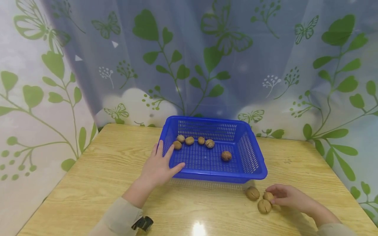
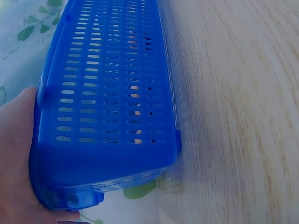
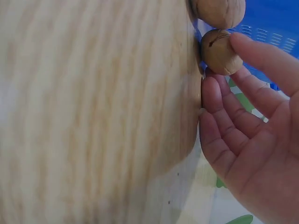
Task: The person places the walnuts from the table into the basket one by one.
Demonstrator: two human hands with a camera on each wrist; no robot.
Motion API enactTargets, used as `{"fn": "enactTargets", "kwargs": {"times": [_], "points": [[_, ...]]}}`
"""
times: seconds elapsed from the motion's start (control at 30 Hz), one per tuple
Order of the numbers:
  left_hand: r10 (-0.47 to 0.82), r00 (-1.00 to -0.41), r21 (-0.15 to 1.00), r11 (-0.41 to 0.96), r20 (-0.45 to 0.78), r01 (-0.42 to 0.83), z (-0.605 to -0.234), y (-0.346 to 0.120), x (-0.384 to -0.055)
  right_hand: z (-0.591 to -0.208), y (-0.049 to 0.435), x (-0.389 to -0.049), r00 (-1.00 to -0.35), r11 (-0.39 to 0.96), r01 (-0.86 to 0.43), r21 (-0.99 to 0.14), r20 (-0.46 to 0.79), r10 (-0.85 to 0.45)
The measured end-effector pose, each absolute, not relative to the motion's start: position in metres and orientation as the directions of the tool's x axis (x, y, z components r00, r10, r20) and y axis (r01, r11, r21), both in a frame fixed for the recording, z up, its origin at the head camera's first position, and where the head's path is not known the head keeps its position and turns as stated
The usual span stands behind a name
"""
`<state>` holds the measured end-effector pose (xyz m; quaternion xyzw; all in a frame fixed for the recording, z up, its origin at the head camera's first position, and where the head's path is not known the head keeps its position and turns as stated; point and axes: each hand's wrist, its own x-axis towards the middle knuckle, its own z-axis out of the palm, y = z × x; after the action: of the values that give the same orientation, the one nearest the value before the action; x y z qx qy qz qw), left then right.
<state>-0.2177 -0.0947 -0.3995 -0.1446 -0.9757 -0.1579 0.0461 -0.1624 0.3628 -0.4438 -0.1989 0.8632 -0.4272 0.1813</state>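
Observation:
My left hand (image 1: 157, 167) lies spread across the front left corner of a blue plastic basket (image 1: 212, 175), fingers straight over its rim. In the left wrist view, part of that hand borders the rim of the slotted basket wall (image 2: 107, 161). To the right, my right hand (image 1: 290, 199) pinches a walnut (image 1: 268, 196) between thumb and fingers. The right wrist view shows the thumb tip on this cracked walnut (image 3: 219, 53), the lower fingers loosely curled. Beside it on the table are two more walnuts, one nearer me (image 1: 264, 206) and one to the left (image 1: 252, 193).
Several walnuts (image 1: 189, 141) are inside the basket, most toward its back left, and one (image 1: 226, 156) lies farther right. The wooden table (image 1: 118, 154) ends at a curtain (image 1: 189, 65) with leaf and butterfly prints. A dark band (image 1: 143, 223) is around the left wrist.

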Motion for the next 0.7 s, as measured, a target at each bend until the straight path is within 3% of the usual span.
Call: {"fn": "enactTargets", "kwargs": {"times": [0.3,0.7], "points": [[0.270,-0.952,0.299,0.905,0.143,0.301,-0.399,-0.095,-0.217,-0.435,0.363,-0.160,-0.887,0.610,-0.221,-0.761,-0.103,-0.450],[0.270,-0.954,0.296,0.908,0.130,0.298,-0.398,-0.095,-0.217,-0.397,0.362,-0.155,-0.940,0.656,-0.132,-0.743,-0.116,-0.321]]}}
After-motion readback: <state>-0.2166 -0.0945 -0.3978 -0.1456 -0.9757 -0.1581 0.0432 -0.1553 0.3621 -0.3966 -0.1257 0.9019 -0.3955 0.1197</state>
